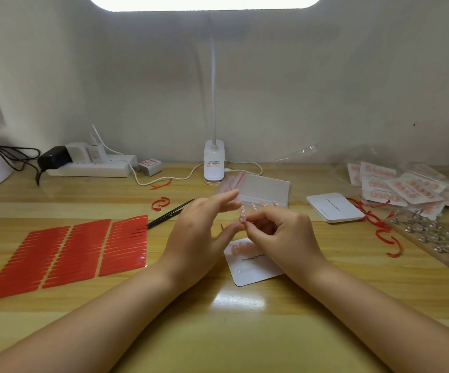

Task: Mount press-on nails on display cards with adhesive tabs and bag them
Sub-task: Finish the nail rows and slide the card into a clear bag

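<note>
**Pink nail held between both hands above the display card**

The right hand point(280, 227) has its fingers curled, thumb and forefinger pinching a small pale pink press-on nail with white dots point(242, 215) by its lower end. The left hand point(202, 232) meets it from the other side: its thumb tip touches the nail's base, while its other fingers are stretched out and loose, gripping nothing. Both hands hover just above a white rounded-corner display card printed "Handmade Nail" point(253, 267), which lies flat on the light wooden table point(218, 332) and already carries a blurred row of pink nails along its upper edge.

Just behind the hands, a few more pink nails point(265, 204) lie beside a stack of clear zip bags with red seal lines point(261, 188). Black pointed tweezers point(171, 214) rest to the left, their tips touching a sheet of red adhesive tab strips point(70, 254). To the right sit a stack of blank white cards point(333, 207), curled red backing peelings point(384, 232), a clear tray of metal-based nail stands point(438, 238), and a pile of bagged finished cards point(406, 188). A white clip-on desk lamp point(214, 162) and a white power strip point(91, 166) stand against the wall.
</note>
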